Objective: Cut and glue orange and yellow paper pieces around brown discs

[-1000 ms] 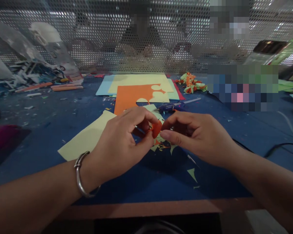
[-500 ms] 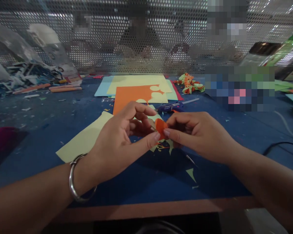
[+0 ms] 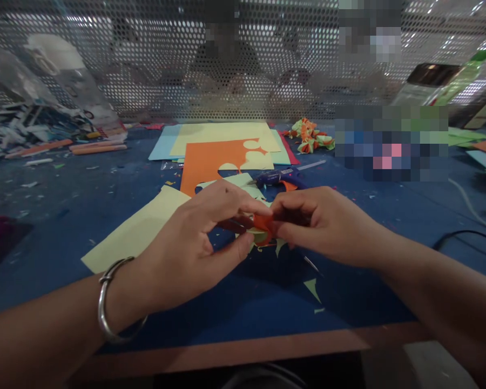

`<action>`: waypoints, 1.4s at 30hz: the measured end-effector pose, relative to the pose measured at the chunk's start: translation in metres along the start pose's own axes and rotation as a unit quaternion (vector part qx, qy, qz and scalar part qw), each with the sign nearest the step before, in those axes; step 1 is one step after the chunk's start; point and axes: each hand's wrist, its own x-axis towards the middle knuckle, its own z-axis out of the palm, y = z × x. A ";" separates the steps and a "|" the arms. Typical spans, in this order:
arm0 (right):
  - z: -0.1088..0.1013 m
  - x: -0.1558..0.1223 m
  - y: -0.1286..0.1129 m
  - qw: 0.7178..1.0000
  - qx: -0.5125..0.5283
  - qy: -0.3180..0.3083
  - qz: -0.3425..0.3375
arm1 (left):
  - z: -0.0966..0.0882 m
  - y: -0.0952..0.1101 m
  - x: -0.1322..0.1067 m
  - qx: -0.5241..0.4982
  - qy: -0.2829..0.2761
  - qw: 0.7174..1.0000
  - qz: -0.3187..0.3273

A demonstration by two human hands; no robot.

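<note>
Where hands (image 3: pixel 190 248) (image 3: pixel 328 227) nearly meet, curled orange paper (image 3: pixel 263 221) sits.

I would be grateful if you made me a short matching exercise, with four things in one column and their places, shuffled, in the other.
Things:
1. bracelet
2. bottle with a white lid
3. small orange paper
4. glue gun

Places:
A. lying beyond the right hand, toward the back of the blue table
B. between the fingertips of the right hand and those of the left hand
C. around the left wrist
D. at the far left, near the perforated screen

Right pairs: 1-C, 2-D, 3-B, 4-A
</note>
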 end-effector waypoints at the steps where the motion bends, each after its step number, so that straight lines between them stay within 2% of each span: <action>1: 0.000 0.000 0.000 1.000 -0.004 -0.007 -0.001 | 0.000 0.000 0.000 0.024 -0.004 1.000 0.013; 5: 0.001 0.000 0.000 0.999 -0.029 -0.018 0.010 | 0.000 -0.001 0.001 0.088 -0.012 0.996 0.025; 8: -0.001 0.000 0.001 0.999 -0.042 -0.005 0.003 | 0.000 -0.003 0.001 0.046 -0.011 0.999 -0.018; 10: -0.007 0.000 0.004 0.997 -0.073 0.028 0.000 | 0.000 -0.004 0.002 -0.013 -0.003 0.998 -0.061; 13: -0.021 0.001 0.014 0.978 -0.168 0.119 0.014 | -0.001 -0.007 0.004 -0.072 0.005 0.990 -0.124; 16: -0.037 0.003 0.026 0.951 -0.239 0.187 0.057 | -0.004 -0.008 0.007 -0.077 0.022 0.982 -0.171; 18: -0.043 0.004 0.034 0.935 -0.282 0.198 0.088 | -0.006 -0.009 0.008 -0.061 0.032 0.981 -0.183; 26: -0.039 0.016 0.054 0.911 -0.352 0.173 0.129 | -0.012 -0.011 0.004 0.105 0.069 0.983 -0.135; 30: -0.035 0.022 0.064 0.915 -0.327 0.178 0.153 | -0.011 -0.008 0.004 0.126 0.077 0.981 -0.127; 35: -0.035 0.027 0.070 0.924 -0.288 0.217 0.130 | -0.010 -0.007 0.004 0.123 0.067 0.980 -0.139; 42: -0.036 0.022 0.059 0.923 -0.263 0.264 0.098 | -0.010 -0.005 0.003 0.151 0.043 0.976 -0.149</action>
